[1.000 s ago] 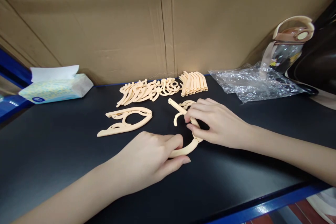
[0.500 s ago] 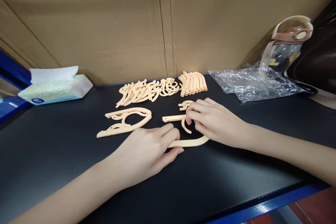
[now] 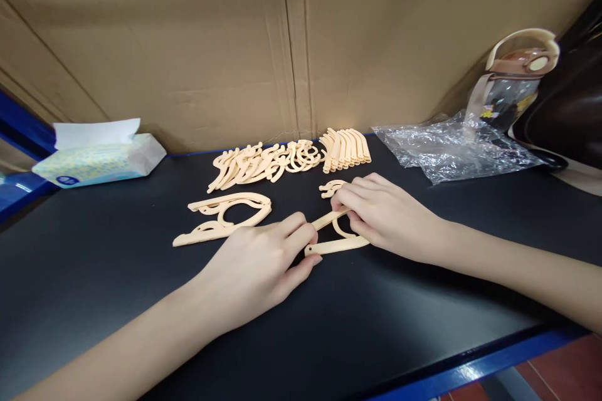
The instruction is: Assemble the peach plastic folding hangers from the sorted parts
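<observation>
Several beige curved pieces lie between my hands on the black table. My right hand (image 3: 385,216) is closed on the joined end of a beige curved assembly (image 3: 338,245), whose two arms spread leftward. The fingers of my left hand (image 3: 273,257) pinch the left ends of those arms; a small hole shows at the tip of the lower one. Just behind my right fingers lies a small beige hook piece (image 3: 330,188), partly covered. A folded beige frame (image 3: 244,197) with a round opening rests behind my left hand, touching neither hand as far as I can see.
Toward the back lie a pile of beige parts (image 3: 254,163) and a neat row of curved arms (image 3: 348,149). A tissue pack (image 3: 101,160) stands at left. Crinkled clear plastic (image 3: 451,149) and a bottle (image 3: 510,97) are at right. Cardboard (image 3: 188,44) rises behind.
The two arms of the assembly have come closer together at their left ends. My left fingers have shifted slightly up and left; my right hand has barely moved.
</observation>
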A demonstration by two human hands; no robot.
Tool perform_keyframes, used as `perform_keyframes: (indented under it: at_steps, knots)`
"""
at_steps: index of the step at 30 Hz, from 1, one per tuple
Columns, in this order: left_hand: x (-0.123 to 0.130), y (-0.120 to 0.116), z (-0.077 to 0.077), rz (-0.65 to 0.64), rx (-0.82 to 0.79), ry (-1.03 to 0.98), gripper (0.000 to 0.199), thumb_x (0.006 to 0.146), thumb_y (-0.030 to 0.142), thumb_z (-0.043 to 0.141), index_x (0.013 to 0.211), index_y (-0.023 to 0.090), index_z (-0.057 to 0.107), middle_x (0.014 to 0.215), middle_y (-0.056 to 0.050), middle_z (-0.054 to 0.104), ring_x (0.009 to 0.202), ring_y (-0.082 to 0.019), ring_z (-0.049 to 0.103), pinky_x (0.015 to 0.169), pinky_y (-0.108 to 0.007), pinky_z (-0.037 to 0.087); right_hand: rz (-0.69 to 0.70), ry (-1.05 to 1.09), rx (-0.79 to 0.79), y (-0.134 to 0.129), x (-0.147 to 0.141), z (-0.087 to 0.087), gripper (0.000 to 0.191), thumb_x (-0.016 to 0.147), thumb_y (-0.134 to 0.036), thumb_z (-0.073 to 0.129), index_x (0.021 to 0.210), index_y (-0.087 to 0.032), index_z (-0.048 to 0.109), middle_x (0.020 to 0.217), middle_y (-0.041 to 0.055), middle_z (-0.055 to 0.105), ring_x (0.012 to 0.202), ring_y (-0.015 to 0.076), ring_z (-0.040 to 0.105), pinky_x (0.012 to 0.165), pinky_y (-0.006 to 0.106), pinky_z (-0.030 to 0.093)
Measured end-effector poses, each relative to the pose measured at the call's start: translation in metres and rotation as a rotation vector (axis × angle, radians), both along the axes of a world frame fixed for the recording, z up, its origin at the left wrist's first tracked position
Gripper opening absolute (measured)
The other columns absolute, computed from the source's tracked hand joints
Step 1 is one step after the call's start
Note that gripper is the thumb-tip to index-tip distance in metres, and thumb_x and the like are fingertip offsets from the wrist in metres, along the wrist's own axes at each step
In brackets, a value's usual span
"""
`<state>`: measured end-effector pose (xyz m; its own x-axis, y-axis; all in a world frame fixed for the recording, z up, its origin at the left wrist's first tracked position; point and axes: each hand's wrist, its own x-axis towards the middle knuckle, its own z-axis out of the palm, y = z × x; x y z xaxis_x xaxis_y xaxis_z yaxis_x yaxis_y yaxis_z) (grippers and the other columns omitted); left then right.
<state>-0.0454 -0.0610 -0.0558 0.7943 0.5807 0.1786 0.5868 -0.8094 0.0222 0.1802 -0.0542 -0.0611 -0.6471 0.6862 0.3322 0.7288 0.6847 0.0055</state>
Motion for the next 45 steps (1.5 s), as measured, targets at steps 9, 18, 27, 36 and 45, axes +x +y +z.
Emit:
perform_keyframes:
  at_steps: [9,18,27,36,45]
  knots:
    - [0.001,0.0,0.0,0.019,0.004,-0.005,0.013,0.091,0.025,0.04,0.092,0.021,0.053,0.083,0.003,0.057,0.058,-0.01,0.053,0.047,-0.023,0.029,-0.017,-0.019,0.008,-0.001,0.001,0.0,0.015,0.079,-0.005,0.046,0.086,-0.017,0.051,0.09,0.0031,0.063,0.078,0.0171,0.052,0.077,0.03,0.032]
    - [0.0,-0.002,0.0,-0.021,0.009,-0.012,0.018,0.091,0.022,0.038,0.094,0.021,0.056,0.085,0.001,0.058,0.061,-0.01,0.053,0.048,-0.024,0.032,-0.122,0.084,0.075,0.01,0.01,0.006,0.009,0.084,-0.014,0.046,0.086,-0.018,0.054,0.087,0.0041,0.064,0.087,0.0194,0.056,0.082,0.033,0.035]
    - [-0.001,-0.001,-0.001,-0.081,0.024,-0.087,0.017,0.091,0.02,0.044,0.1,0.021,0.059,0.114,-0.003,0.058,0.097,-0.018,0.054,0.078,-0.03,0.045,-0.233,0.045,0.046,0.035,0.028,0.0,0.025,0.089,-0.037,0.052,0.1,-0.017,0.063,0.102,0.0072,0.066,0.096,0.0245,0.057,0.084,0.039,0.037]
    - [-0.001,-0.001,-0.001,-0.122,-0.002,-0.076,0.022,0.094,0.022,0.041,0.105,0.02,0.06,0.116,-0.003,0.06,0.098,-0.019,0.057,0.081,-0.034,0.047,-0.226,0.041,-0.057,0.034,0.026,-0.002,0.032,0.091,-0.041,0.048,0.098,-0.017,0.069,0.1,0.0066,0.066,0.095,0.0226,0.056,0.086,0.04,0.037]
    - [-0.003,-0.001,-0.001,-0.196,-0.006,-0.068,0.024,0.094,0.021,0.042,0.113,0.02,0.056,0.121,-0.003,0.059,0.106,-0.016,0.055,0.087,-0.031,0.045,-0.213,-0.011,-0.044,0.038,0.03,-0.005,0.028,0.095,-0.028,0.043,0.093,-0.02,0.069,0.101,0.0046,0.065,0.096,0.021,0.057,0.083,0.037,0.037]
